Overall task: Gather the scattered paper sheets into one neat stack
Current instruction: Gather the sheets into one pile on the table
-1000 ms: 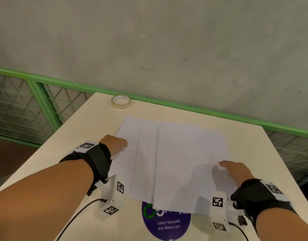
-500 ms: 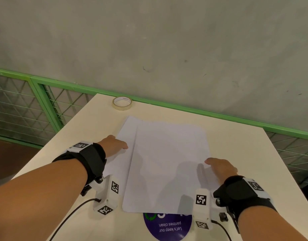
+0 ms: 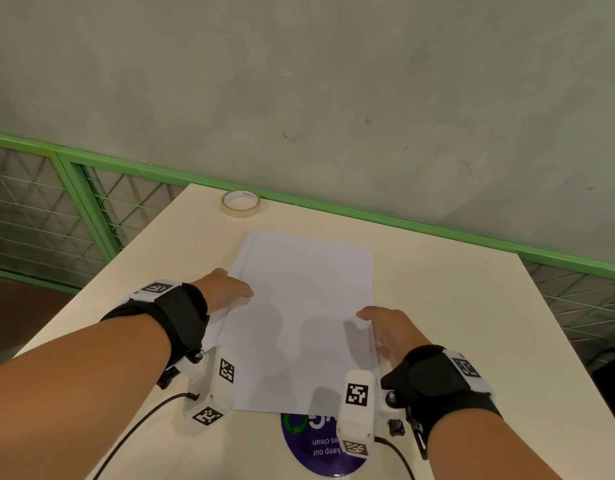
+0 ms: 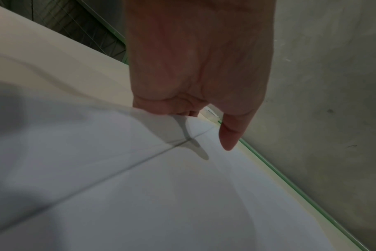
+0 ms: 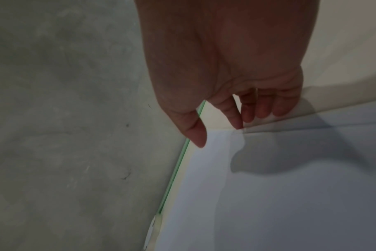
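The white paper sheets [image 3: 299, 317] lie as one pile in the middle of the cream table [image 3: 455, 323], with a thin strip of lower sheets still showing along the left side. My left hand [image 3: 240, 289] rests against the pile's left edge; in the left wrist view its bent fingers [image 4: 178, 108] touch a sheet's edge [image 4: 118, 152] and the thumb hovers above the paper. My right hand [image 3: 368, 317] stands against the right edge. The right wrist view shows its fingertips [image 5: 238, 125] on that edge of the paper [image 5: 268, 195], thumb free above.
A roll of tape [image 3: 240, 203] sits at the table's far left corner. A round purple sticker [image 3: 320, 445] shows under the pile's near edge. A green rail [image 3: 403, 220] and a grey wall run behind the table; wire mesh lies to the left.
The sheets were fanned out to the right; my right hand has slid them leftwards against my left hand, so the spread has narrowed into one pile.
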A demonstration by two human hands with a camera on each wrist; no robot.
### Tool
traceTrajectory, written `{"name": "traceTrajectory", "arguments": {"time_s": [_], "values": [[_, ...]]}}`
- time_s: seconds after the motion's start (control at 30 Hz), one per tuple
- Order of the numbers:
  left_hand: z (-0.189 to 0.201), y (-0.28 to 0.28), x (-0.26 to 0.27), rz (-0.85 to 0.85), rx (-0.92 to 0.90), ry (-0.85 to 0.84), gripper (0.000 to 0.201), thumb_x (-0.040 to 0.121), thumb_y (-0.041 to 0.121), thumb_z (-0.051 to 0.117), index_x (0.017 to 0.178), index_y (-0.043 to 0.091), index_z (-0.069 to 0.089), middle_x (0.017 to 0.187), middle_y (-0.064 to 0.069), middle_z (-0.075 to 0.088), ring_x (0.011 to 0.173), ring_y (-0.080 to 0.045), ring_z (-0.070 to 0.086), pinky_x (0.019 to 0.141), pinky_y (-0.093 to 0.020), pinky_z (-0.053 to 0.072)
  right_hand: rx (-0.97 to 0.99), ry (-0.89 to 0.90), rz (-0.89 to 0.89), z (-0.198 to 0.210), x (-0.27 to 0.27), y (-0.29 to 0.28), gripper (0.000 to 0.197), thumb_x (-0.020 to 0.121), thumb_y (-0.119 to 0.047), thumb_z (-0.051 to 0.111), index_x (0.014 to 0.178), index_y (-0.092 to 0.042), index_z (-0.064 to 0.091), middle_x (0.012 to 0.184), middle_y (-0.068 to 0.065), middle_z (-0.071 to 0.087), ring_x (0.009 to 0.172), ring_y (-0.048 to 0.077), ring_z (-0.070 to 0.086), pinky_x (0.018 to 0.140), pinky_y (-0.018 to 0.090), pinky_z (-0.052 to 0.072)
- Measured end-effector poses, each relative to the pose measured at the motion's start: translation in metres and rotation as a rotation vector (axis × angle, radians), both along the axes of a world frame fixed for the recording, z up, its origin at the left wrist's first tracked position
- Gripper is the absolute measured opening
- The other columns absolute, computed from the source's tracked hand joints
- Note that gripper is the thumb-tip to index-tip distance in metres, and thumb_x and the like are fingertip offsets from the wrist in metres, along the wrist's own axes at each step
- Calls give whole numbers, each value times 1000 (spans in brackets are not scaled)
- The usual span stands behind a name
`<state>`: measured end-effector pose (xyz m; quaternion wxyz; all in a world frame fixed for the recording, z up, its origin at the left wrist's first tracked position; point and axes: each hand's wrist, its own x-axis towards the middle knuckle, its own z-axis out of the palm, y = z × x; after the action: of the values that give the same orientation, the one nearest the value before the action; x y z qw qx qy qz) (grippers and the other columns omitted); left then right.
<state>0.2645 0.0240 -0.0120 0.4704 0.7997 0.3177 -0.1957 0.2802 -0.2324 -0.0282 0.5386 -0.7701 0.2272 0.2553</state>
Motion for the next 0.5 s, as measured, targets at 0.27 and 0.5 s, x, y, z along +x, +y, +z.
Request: {"name": "traceTrajectory", "arguments": {"time_s": [0.27, 0.5], "values": [[-6, 4, -4, 0, -207, 9, 96, 68, 25, 75, 147, 5, 23, 150, -14, 36, 136, -34, 38, 113, -45, 33, 160, 66, -15, 0, -10, 4, 8, 83, -10, 57, 89, -6, 54, 92, 9, 47, 87, 25, 47, 77, 31, 39], [-19, 0, -28, 40, -255, 18, 58, 85, 25, 67, 130, -7, 50, 119, -22, 64, 109, -38, 61, 102, -48, 46, 193, 82, -66, 3, -28, -6, 10, 84, -5, 51, 74, -8, 50, 85, 8, 40, 84, 24, 40, 72, 32, 35]]}}
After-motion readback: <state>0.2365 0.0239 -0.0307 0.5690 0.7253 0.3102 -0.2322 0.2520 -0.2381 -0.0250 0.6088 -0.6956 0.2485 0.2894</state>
